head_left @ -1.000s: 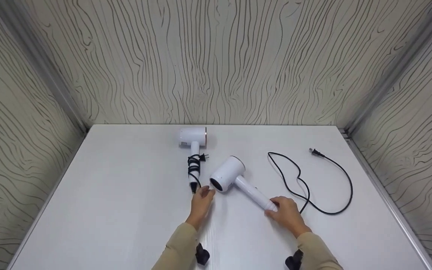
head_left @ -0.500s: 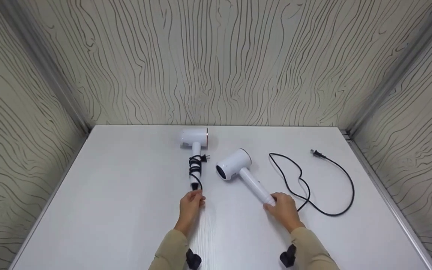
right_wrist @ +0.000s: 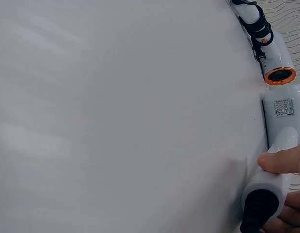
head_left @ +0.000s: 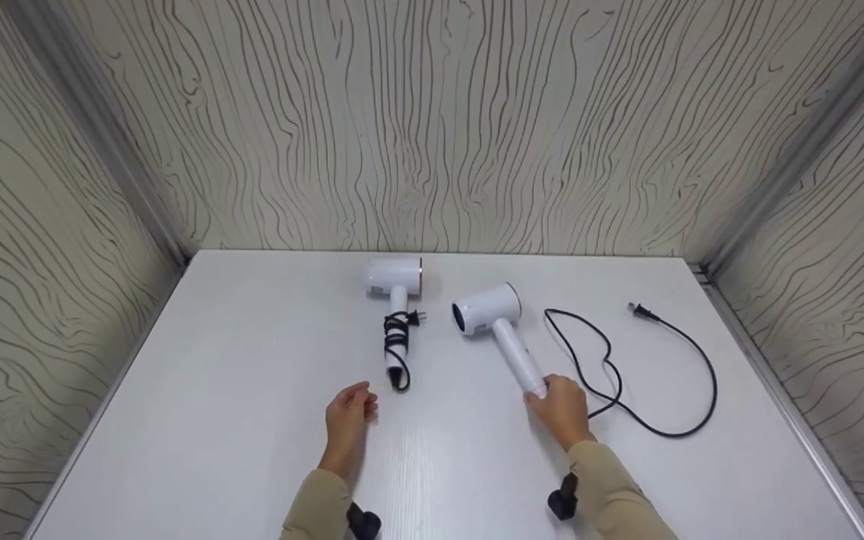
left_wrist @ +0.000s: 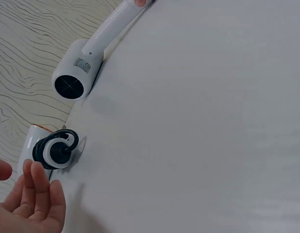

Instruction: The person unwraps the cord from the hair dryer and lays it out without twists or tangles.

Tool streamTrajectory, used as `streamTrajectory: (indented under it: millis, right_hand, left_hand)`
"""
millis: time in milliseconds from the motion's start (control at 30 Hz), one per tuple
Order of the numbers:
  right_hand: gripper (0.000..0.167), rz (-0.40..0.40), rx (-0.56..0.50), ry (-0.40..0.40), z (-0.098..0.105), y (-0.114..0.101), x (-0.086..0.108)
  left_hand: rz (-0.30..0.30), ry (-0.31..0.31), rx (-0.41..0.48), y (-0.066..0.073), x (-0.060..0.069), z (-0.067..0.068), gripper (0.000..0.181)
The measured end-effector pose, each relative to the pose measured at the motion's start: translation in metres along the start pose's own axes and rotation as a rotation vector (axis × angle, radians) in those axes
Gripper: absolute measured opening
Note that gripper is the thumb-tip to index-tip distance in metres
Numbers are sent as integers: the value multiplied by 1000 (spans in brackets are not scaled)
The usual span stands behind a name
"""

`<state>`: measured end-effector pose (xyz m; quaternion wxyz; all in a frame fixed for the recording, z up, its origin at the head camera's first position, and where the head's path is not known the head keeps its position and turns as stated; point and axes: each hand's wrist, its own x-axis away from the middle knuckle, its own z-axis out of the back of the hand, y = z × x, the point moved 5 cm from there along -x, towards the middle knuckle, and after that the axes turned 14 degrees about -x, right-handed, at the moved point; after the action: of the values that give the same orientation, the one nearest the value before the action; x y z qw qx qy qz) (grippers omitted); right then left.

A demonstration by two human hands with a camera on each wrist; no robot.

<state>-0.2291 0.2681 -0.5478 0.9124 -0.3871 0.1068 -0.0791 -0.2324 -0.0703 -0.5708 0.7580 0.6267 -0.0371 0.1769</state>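
Two white hair dryers lie on the table. The left dryer [head_left: 394, 277] has its black cord [head_left: 396, 330] wound round the handle, plug at its right side. My left hand [head_left: 347, 424] is below and left of that handle's end, touching nothing, fingers loosely bent; the left wrist view shows the hand [left_wrist: 35, 204] beside the wound dryer [left_wrist: 29, 145]. My right hand [head_left: 561, 409] grips the handle end of the right dryer [head_left: 488, 308], whose head points up and left. In the right wrist view the thumb and fingers of the hand [right_wrist: 286, 162] are round its handle [right_wrist: 284, 141].
The right dryer's black cord [head_left: 711, 375] lies in loose curves on the right of the white table [head_left: 252, 360], its plug [head_left: 642, 310] at the back right. Wood-patterned panels [head_left: 432, 127] stand behind and at both sides, with grey metal rails in the corners.
My left hand has moved left, away from the wound dryer's handle end. The right dryer, held in my right hand, has shifted toward the back right and turned more upright in the view.
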Motion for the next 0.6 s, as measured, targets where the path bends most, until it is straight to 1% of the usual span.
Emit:
streamTrajectory:
  millis: [133, 200, 300, 433, 600]
  right_hand:
    - [33, 7, 36, 35, -2, -4, -7]
    - [34, 16, 50, 49, -3, -7, -11]
    - [34, 23, 39, 60, -5, -13, -17]
    - [35, 4, 21, 66, -8, -20, -27]
    - [35, -35, 27, 83, -9, -25, -41]
  left_hand:
    - [39, 12, 32, -6, -2, 10, 33]
    - [44, 22, 45, -8, -2, 15, 33]
    - [48, 24, 74, -11, -3, 19, 33]
    - [51, 27, 79, -15, -3, 20, 34]
    - [72, 23, 43, -17, -2, 17, 34]
